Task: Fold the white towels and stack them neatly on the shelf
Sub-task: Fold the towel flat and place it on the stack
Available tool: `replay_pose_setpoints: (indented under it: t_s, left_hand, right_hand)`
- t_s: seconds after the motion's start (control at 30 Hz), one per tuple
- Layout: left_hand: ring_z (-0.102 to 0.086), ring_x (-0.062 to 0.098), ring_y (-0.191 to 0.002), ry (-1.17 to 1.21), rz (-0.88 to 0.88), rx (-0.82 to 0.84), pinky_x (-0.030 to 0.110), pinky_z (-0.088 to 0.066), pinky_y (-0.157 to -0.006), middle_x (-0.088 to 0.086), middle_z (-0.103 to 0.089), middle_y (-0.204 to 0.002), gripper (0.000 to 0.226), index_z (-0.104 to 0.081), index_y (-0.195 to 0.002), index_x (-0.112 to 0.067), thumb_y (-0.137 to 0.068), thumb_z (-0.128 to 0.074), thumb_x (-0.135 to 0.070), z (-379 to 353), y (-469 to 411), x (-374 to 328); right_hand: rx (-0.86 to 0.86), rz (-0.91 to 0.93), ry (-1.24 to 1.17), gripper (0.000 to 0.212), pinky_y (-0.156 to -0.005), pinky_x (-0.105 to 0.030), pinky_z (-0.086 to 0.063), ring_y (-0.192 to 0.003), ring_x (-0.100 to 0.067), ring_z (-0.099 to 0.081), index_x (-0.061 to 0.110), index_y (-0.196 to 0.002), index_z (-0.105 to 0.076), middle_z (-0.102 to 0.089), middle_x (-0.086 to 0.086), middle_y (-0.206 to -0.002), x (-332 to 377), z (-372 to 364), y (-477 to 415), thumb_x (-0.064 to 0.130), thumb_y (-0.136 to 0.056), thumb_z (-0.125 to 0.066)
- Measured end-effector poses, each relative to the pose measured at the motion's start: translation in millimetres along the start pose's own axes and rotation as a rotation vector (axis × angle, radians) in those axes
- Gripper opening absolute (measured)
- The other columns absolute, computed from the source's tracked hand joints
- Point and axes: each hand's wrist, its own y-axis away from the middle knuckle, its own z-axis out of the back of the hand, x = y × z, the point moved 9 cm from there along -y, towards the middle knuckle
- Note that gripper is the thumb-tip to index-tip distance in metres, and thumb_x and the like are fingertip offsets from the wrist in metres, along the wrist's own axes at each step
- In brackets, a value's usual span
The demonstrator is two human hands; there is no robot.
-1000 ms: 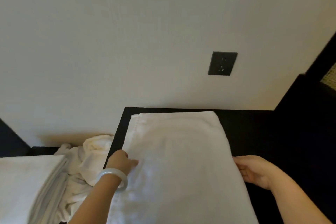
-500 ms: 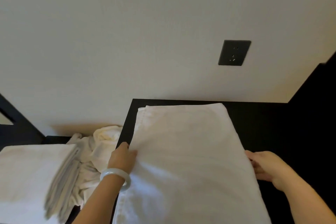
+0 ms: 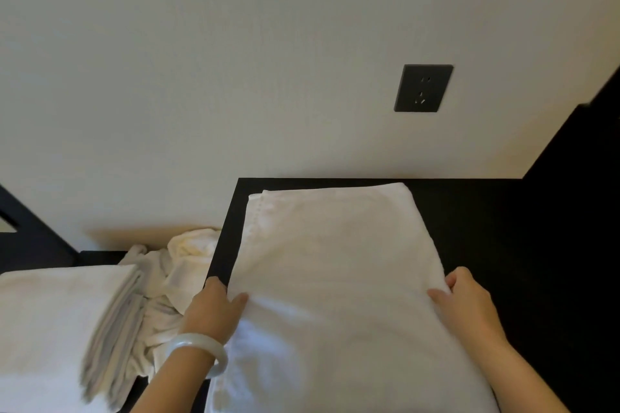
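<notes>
On the dark surface (image 3: 486, 211), head view, one item in work: a white towel (image 3: 335, 261), folded to a long panel. It lies flat, far edge close to the wall (image 3: 201, 77) and near end running out of the bottom of the frame.

Left hand (image 3: 214, 308): at the towel's left edge. The thumb lies on top of the cloth and the fingers (image 3: 214, 283) curl down beside the edge, gripping it. A pale bangle (image 3: 198, 350) sits on this wrist.

Right hand (image 3: 469, 305): at the towel's right edge, thumb on top and fingers curled round the edge, gripping it. Half a second ago this hand sat just off the cloth; its thumb has since come in over the edge. The left hand has kept its place, and the towel has not shifted on the surface.

Lower level, left of the surface:
- a stack of folded towels (image 3: 50, 312), edges blurred
- a heap of unfolded towels (image 3: 177, 265), between the stack and the surface

On the wall, above the towel: a dark socket (image 3: 423, 88).
</notes>
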Motion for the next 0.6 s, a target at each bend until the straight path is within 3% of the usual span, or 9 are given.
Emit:
replay_pose_setpoints:
  t_s: [0.13,0.3,0.47,0.6]
  left_hand:
    - [-0.059,0.016,-0.067,0.03,0.019,0.039,0.025,-0.044,-0.058,0.004,-0.062,-0.075,0.024,-0.05,-0.088,-0.015,-0.094,-0.059,-0.036,-1.3,20.2,13.6]
    - [-0.063,0.02,-0.072,0.006,0.053,0.063,0.028,-0.048,-0.065,0.009,-0.066,-0.08,0.035,-0.058,-0.087,-0.011,-0.098,-0.048,-0.043,-4.6,31.3,23.1]
    - [-0.062,0.024,-0.074,0.039,0.078,0.093,0.026,-0.044,-0.061,0.016,-0.067,-0.088,0.04,-0.061,-0.091,-0.006,-0.098,-0.048,-0.043,-8.9,40.5,20.3]
    - [-0.052,0.018,-0.066,0.069,0.059,-0.011,0.024,-0.033,-0.054,0.009,-0.057,-0.076,0.028,-0.053,-0.09,-0.007,-0.102,-0.044,-0.03,-0.7,52.4,19.3]
  right_hand:
    - [0.036,-0.049,0.141,0.025,-0.056,-0.029,-0.049,-0.069,-0.014,-0.063,0.02,-0.101,-0.047,-0.06,0.0,-0.085,-14.4,1.6,17.1,0.044,-0.097,-0.05]
    - [0.143,-0.06,0.086,0.033,-0.06,-0.031,-0.048,-0.072,-0.018,-0.064,0.017,-0.094,-0.054,-0.064,-0.006,-0.085,-26.0,1.6,42.7,0.042,-0.103,-0.035]
    - [0.072,-0.061,-0.079,0.039,-0.061,-0.033,-0.043,-0.074,-0.021,-0.061,0.015,-0.089,-0.058,-0.062,-0.008,-0.084,-31.5,2.9,54.7,0.038,-0.105,-0.03]
    - [0.11,-0.1,-0.123,0.03,-0.067,-0.036,-0.047,-0.079,-0.023,-0.061,0.016,-0.092,-0.058,-0.062,-0.009,-0.089,-40.3,1.7,52.8,0.034,-0.104,-0.038]
